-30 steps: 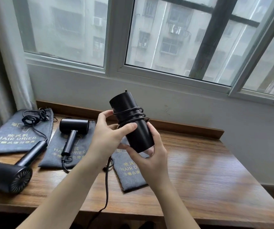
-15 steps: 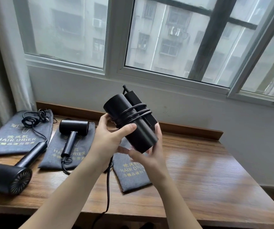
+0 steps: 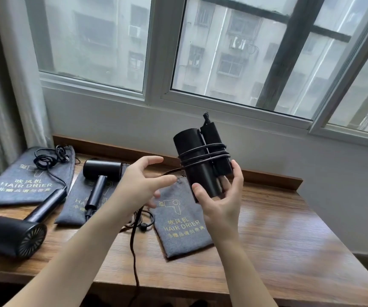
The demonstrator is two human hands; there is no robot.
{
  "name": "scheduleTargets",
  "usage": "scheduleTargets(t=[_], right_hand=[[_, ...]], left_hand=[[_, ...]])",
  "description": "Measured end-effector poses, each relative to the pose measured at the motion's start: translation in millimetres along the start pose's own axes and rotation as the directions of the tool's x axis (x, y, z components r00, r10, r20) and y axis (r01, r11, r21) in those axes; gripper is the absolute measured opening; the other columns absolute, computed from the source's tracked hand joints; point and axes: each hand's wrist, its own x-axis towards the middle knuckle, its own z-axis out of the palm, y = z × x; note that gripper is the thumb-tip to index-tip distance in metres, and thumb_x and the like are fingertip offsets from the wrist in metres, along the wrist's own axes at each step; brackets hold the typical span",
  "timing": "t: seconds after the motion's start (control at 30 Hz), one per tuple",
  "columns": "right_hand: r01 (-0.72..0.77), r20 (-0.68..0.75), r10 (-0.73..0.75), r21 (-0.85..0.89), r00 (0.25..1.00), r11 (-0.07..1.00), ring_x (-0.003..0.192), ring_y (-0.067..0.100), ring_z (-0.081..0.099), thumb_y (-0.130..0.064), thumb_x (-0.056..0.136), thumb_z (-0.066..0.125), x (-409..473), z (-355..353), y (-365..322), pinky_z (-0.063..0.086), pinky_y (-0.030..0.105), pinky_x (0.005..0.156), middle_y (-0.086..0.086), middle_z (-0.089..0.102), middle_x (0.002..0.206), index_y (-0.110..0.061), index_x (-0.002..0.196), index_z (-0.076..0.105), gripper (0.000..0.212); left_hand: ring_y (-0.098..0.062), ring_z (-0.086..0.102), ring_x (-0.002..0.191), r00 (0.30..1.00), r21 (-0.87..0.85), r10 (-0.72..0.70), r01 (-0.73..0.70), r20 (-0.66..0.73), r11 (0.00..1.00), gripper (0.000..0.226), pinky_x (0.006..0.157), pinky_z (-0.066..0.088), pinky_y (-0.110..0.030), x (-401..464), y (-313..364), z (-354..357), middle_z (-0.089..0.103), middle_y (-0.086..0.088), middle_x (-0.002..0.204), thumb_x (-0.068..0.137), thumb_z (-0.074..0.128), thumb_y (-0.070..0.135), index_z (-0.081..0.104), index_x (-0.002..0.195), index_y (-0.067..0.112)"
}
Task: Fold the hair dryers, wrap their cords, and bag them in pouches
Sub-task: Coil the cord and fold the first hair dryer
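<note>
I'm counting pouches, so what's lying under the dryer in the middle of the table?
A grey pouch lies under the middle dryer; its edges show either side of the handle. The print on it is mostly covered by the dryer. Whether anything lies beneath the pouch cannot be seen.

folded dryer (image 3: 197,165): matt black plastic, smooth | cord (image 3: 203,155): dull black rubbery sheath | pouches (image 3: 179,222): grey felt-like cloth, matt, yellow print | counter (image 3: 278,235): brown wood grain, slight sheen | window frame (image 3: 156,63): pale smooth metal, clear glass | wall (image 3: 112,120): flat white paint
</note>
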Motion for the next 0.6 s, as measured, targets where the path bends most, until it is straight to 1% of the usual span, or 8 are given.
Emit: scheduleTargets(t=[0.07,0.13,0.2,0.3,0.37,0.5,0.53,0.6], right_hand=[[0.047,-0.016,-0.049,-0.126,0.999,0.991,0.092,-0.003,0.065,-0.009,0.08,0.08,-3.3,3.8,3.4,0.054,0.016,0.067,-0.021,0.062,0.102,-0.035,0.15,0.021,0.095],[0.084,-0.004,-0.087,-0.198,0.996,0.977,0.092,0.004,0.067,-0.014,0.079,0.082,-7.0,9.1,9.6,0.057,0.022,0.068,-0.016,0.06,0.108,-0.041,0.149,0.019,0.098],[0.149,0.016,-0.15,-0.261,0.989,0.954,0.107,0.01,0.062,-0.014,0.078,0.082,-11.1,14.1,15.7,0.058,0.031,0.081,-0.012,0.057,0.123,-0.047,0.146,0.022,0.097],[0.318,0.101,-0.302,-0.352,0.948,0.88,0.133,0.01,0.04,-0.005,0.075,0.08,-16.6,17.1,21.5,0.038,0.021,0.106,-0.019,0.042,0.143,-0.052,0.145,0.025,0.101],[0.374,0.134,-0.35,-0.355,0.927,0.857,0.137,0.012,0.035,0.0,0.075,0.077,-17.2,16.5,21.9,0.033,0.02,0.11,-0.014,0.04,0.147,-0.055,0.145,0.027,0.102],[0.426,0.126,-0.41,-0.369,0.903,0.826,0.138,0.016,0.034,0.01,0.073,0.073,-10.0,14.4,22.3,0.039,0.04,0.11,-0.012,0.04,0.148,-0.05,0.144,0.037,0.1],[0.436,0.136,-0.416,-0.368,0.899,0.821,0.138,0.016,0.034,0.01,0.073,0.073,-9.2,14.4,22.7,0.039,0.04,0.11,-0.011,0.04,0.148,-0.047,0.143,0.04,0.097],[0.434,0.155,-0.406,-0.34,0.901,0.834,0.139,0.017,0.034,0.006,0.075,0.074,-9.6,14.1,22.3,0.039,0.036,0.112,-0.007,0.04,0.148,-0.043,0.142,0.043,0.089]], left_hand=[[-0.011,0.063,0.058,1.0,-0.06,0.009,-0.008,0.019,0.998,0.059,0.05,0.054,-0.031,-1.7,2.4,5.6,0.069,-0.013,0.104,0.079,0.08,0.014,0.054,0.13,0.026],[-0.011,0.063,0.059,1.0,-0.098,0.006,-0.003,0.029,0.995,0.058,0.053,0.057,-0.033,-3.3,4.6,12.6,0.066,-0.012,0.107,0.08,0.079,0.013,0.052,0.13,0.026],[-0.01,0.06,0.059,1.0,-0.108,-0.005,0.007,0.02,0.994,0.059,0.054,0.058,-0.033,-3.7,5.6,18.5,0.065,-0.011,0.107,0.079,0.08,0.015,0.051,0.129,0.029],[-0.01,0.065,0.073,1.0,-0.123,-0.001,0.002,0.012,0.992,0.062,0.054,0.057,-0.033,-4.5,4.8,22.2,0.068,-0.008,0.106,0.078,0.082,0.018,0.05,0.129,0.032],[-0.011,0.065,0.079,1.0,-0.145,0.004,-0.003,0.008,0.989,0.063,0.054,0.057,-0.034,-5.6,4.3,21.5,0.068,-0.007,0.104,0.076,0.082,0.019,0.05,0.128,0.034],[-0.007,0.052,0.056,0.998,-0.218,-0.021,0.033,0.056,0.975,0.073,0.057,0.058,-0.04,-9.1,4.5,23.6,0.064,-0.005,0.097,0.071,0.086,0.034,0.045,0.131,0.032],[-0.006,0.056,0.058,0.999,-0.219,-0.023,0.031,0.038,0.975,0.073,0.057,0.058,-0.04,-9.6,5.1,24.6,0.063,-0.004,0.099,0.071,0.085,0.035,0.044,0.131,0.031],[-0.01,0.067,0.08,1.0,-0.215,-0.014,0.011,-0.013,0.977,0.069,0.055,0.057,-0.036,-10.5,5.6,25.8,0.064,-0.002,0.105,0.075,0.083,0.031,0.044,0.132,0.029]])
